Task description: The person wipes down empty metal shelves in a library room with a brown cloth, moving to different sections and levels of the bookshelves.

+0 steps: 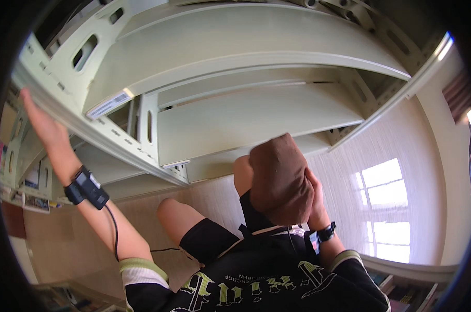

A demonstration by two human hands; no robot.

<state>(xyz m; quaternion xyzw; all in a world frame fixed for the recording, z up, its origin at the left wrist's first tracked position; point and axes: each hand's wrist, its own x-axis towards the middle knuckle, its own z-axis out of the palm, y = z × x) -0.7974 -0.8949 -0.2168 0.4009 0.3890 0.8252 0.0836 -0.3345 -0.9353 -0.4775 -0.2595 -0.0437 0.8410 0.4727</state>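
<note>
In my right hand [317, 197] is a brown cloth [280, 179], bunched into a rounded shape in front of my right knee. The cloth covers part of that hand's fingers. Far to the left, my left hand [46, 124] is stretched out flat beside the slotted metal upright [114, 134] of a shelving unit, with nothing seen in it. Whether its palm touches the upright is hard to tell. Ahead of me are the pale metal upper shelf [255, 35] and a lower shelf [258, 121], their visible surfaces bare.
A label holder [110, 103] with a printed code sits on the upper shelf's front edge. Books [36, 202] show at the far left. Window light reflects off the wood-look floor [348, 167]. A cable [114, 230] runs from a device [89, 187] on my left forearm.
</note>
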